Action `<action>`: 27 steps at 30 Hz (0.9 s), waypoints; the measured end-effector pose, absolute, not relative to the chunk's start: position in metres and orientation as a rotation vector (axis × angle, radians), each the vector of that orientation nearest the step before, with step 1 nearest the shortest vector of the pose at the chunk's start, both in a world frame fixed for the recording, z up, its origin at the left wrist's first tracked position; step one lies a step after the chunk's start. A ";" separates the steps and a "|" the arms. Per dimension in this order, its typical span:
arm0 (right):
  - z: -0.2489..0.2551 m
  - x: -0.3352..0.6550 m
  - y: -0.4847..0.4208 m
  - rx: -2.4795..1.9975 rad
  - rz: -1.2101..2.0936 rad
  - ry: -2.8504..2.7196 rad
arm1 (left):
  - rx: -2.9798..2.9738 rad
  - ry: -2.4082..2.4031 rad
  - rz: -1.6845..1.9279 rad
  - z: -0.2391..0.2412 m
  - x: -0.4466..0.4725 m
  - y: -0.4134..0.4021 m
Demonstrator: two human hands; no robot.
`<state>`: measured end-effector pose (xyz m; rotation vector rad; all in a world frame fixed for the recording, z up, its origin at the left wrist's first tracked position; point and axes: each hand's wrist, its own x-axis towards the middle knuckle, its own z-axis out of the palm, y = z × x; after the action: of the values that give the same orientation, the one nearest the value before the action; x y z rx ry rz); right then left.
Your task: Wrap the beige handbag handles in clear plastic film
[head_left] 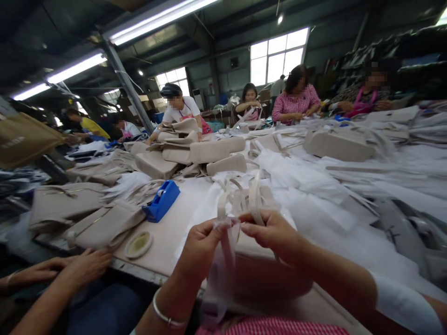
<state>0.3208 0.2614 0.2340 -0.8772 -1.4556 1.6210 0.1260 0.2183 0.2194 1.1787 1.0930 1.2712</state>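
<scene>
A beige handbag (pixel 268 274) stands at the table edge right in front of me, its two strap handles (pixel 256 197) raised. My left hand (pixel 199 249) is closed, pinching a translucent white wrapping strip (pixel 220 279) at the base of the left strap. The strip's long end hangs below that hand, in front of the bag. Close beside it, my right hand (pixel 277 235) has thumb and forefinger pinched on the strip's upper part, against the handle. The fingertips of both hands nearly meet. Blur hides exactly how the strip passes around the strap.
A blue tape dispenser (pixel 161 201) and a round roll of tape (pixel 138 244) lie to the left. A co-worker's hands (pixel 82 272) rest at the table edge. Beige bags (pixel 216 151) are piled behind, white wrapping sheets (pixel 314 190) spread right. Several people work across the table.
</scene>
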 end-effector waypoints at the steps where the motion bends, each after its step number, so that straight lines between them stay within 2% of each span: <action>1: 0.232 0.317 0.259 -0.856 1.662 -1.465 | 1.169 1.061 1.278 0.218 0.128 0.219; 4: 0.225 0.309 0.258 -0.852 1.699 -1.389 | 1.230 1.067 1.269 0.219 0.133 0.221; 11: 0.219 0.325 0.268 -0.930 1.532 -1.311 | 1.532 1.486 1.340 0.229 0.111 0.223; 15: 0.218 0.321 0.262 -0.844 1.564 -1.376 | 1.919 1.351 1.263 0.232 0.104 0.223; 18: 0.216 0.314 0.257 -0.770 1.559 -1.432 | 1.893 1.240 1.139 0.233 0.111 0.226; 27: 0.238 0.351 0.282 -0.647 1.479 -1.573 | 1.775 1.379 1.184 0.225 0.122 0.234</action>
<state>0.3506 0.2824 0.2384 -0.6469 -1.5733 1.4794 0.1221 0.2336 0.2249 1.7753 1.3786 1.1842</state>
